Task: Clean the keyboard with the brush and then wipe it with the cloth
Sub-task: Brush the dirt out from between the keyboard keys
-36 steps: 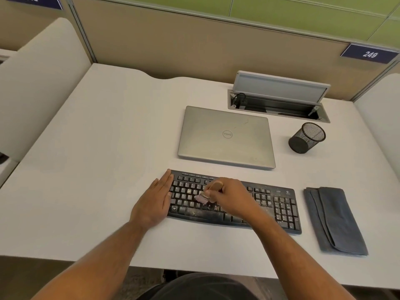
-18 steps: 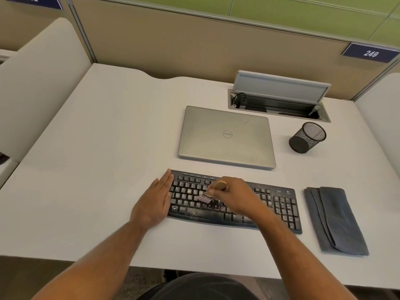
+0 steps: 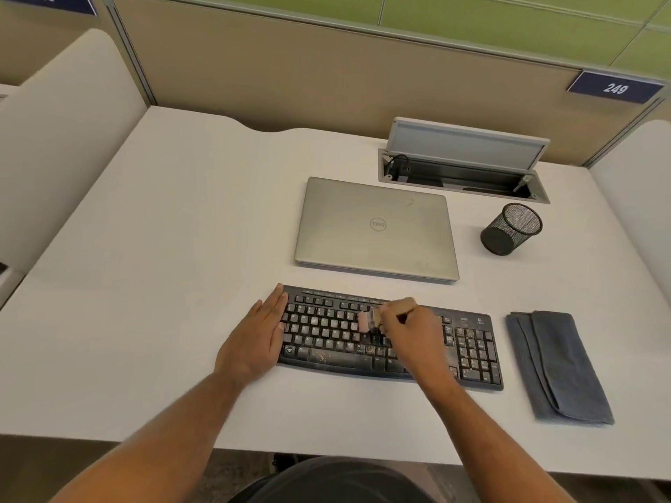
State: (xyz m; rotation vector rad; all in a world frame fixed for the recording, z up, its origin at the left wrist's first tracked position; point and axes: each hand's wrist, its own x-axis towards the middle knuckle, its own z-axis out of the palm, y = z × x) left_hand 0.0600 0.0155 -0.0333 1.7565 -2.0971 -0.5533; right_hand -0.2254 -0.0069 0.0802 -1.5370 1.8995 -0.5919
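A black, slightly curved plastic keyboard [image 3: 392, 339] lies in the lower middle of the frame on a white desk [image 3: 163, 266], with pale specks of dirt along its space bar row. The right hand [image 3: 410, 332] is curled round a small brush [image 3: 370, 319] with pale pinkish bristles and a wooden handle, and the bristles touch the keys near the middle of the board. The left hand [image 3: 257, 339] lies flat with straight fingers against the keyboard's left end, its fingertips on the outer keys.

A folded grey-blue cloth [image 3: 559, 368] lies on the desk just beside the keyboard's right end, at the right of the frame.

Above the keyboard sits a closed silver laptop [image 3: 375, 228]. To its right, a black wire-mesh cylindrical pen cup [image 3: 512, 228] stands upright; nothing can be made out inside it. Toward the upper right, a grey cable box [image 3: 463, 176] set into the desk has its lid raised, and a black cable shows at the left end of its recess. A dark blue sign [image 3: 615, 88] reading 249 hangs on the beige partition [image 3: 290, 67].
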